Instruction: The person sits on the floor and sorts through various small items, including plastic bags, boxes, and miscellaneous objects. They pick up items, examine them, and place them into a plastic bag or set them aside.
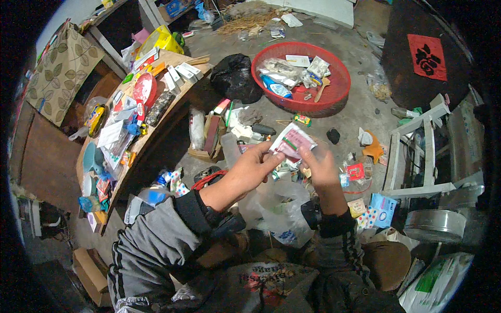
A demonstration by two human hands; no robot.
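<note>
A small white-and-pink printed packet [292, 140] is held up in front of me, tilted, with writing on its face. My left hand [252, 164] pinches its lower left edge between thumb and fingers. At its lower right side, my right hand [324, 166] has the thumb laid on the packet; that hand is blurred and its other fingers are partly hidden. Below both hands sits a translucent plastic bag [274, 207], its contents hard to make out. A green-and-yellow small packet [302, 119] lies on the floor just beyond the held one.
A red plastic basin [342, 96] holds a wooden spoon [322, 90], a blue-and-white bottle [276, 87] and several packets. Beside it rests a black plastic bag [236, 78]. A cluttered wooden table [154, 131] runs along the left. At right are a white wooden frame [428, 152] and a round metal tin [434, 226].
</note>
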